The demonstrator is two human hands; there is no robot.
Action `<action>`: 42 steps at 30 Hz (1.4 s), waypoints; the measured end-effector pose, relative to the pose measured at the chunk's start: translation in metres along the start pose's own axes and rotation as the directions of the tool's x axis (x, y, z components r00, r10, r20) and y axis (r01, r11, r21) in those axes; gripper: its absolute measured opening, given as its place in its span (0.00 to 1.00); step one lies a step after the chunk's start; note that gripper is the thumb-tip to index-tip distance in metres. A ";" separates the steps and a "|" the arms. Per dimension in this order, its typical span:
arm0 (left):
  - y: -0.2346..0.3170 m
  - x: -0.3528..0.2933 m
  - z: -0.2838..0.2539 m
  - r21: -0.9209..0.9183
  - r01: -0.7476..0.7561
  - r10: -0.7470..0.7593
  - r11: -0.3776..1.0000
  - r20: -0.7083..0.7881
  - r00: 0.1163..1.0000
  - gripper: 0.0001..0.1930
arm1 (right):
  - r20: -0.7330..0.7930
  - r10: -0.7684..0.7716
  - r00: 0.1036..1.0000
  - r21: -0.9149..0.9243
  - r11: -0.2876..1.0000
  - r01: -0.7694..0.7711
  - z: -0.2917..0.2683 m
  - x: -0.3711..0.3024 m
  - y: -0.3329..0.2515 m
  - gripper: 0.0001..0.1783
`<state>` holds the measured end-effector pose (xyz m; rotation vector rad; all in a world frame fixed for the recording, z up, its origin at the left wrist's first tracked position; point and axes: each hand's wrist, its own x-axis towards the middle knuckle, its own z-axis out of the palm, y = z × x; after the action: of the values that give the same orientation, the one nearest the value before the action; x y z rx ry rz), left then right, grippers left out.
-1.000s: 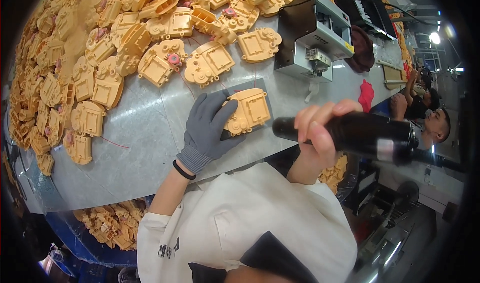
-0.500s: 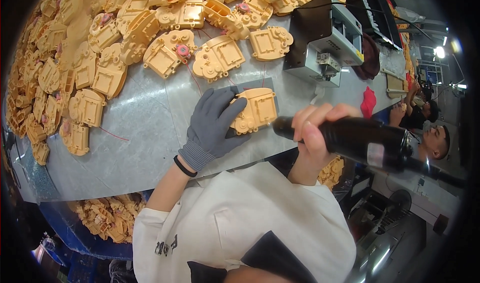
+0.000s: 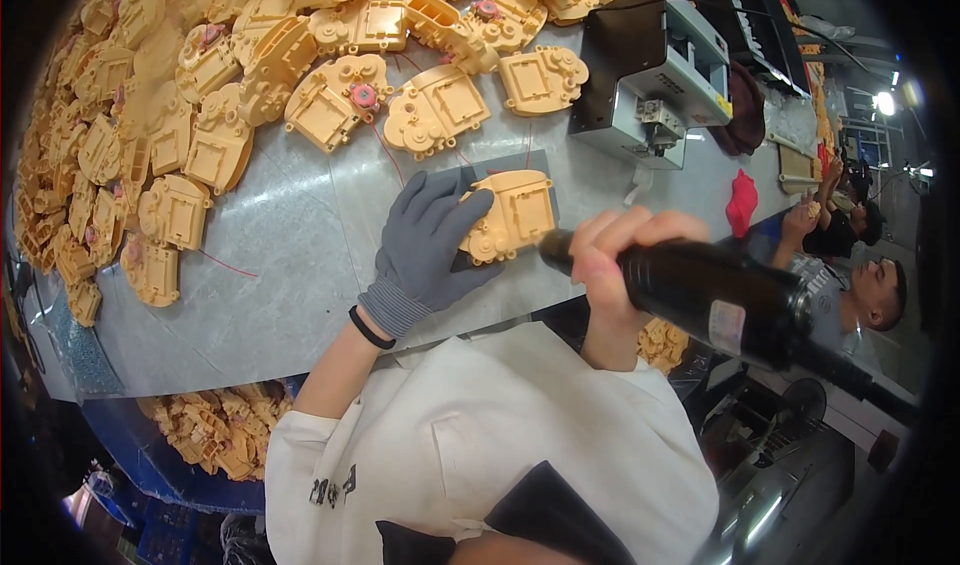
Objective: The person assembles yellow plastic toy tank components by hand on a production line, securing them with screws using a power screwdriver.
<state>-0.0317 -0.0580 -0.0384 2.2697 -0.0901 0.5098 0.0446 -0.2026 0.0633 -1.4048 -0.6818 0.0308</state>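
My left hand, in a grey knit glove, holds a pale yellow plastic housing on a dark flat pad. Its thumb and fingers press on the housing's left side. My bare right hand is wrapped round a black electric screwdriver, which lies slanted with its cable end at the lower right. The screwdriver's nose is close to the lower right edge of the housing; whether they touch I cannot tell. The bit itself cannot be made out.
Many similar housings are heaped at the left and back, some with thin red wires. A metal-and-black box device stands back right, near a red cloth-like item. A blue bin of housings sits below the table edge. Other people are at right.
The screwdriver's cable end has swung down toward me, and its nose has shifted slightly left. My left hand and the housing have hardly moved.
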 end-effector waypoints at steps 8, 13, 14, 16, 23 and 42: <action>0.002 -0.002 0.000 -0.014 0.009 -0.009 1.000 0.017 1.000 0.37 | -0.490 -0.339 0.803 -0.162 0.941 0.298 -0.066 0.054 -0.012 0.27; 0.001 -0.002 0.002 -0.006 -0.002 0.002 1.000 0.014 1.000 0.37 | -0.483 -0.251 0.839 -0.268 0.954 0.131 -0.100 0.107 0.024 0.21; 0.001 -0.001 0.002 -0.009 0.007 -0.007 1.000 0.023 1.000 0.38 | -0.484 -0.237 0.842 -0.230 0.963 0.139 -0.098 0.106 0.033 0.21; 0.001 -0.002 0.001 -0.003 0.001 -0.001 1.000 0.014 1.000 0.38 | -0.504 -0.228 0.833 -0.187 0.970 0.152 -0.096 0.098 0.031 0.21; -0.002 -0.003 0.002 -0.021 0.014 -0.014 1.000 -0.003 1.000 0.37 | -0.350 -0.083 0.933 0.155 0.977 0.145 -0.057 0.022 -0.003 0.25; -0.004 -0.005 -0.004 -0.039 0.003 -0.003 0.999 0.001 1.000 0.40 | 0.298 -0.058 0.953 0.153 0.988 0.013 0.028 -0.006 -0.005 0.26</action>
<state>-0.0366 -0.0531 -0.0407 2.2320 -0.0965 0.5011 0.0255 -0.1815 0.0657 -1.2539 -0.9390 0.2686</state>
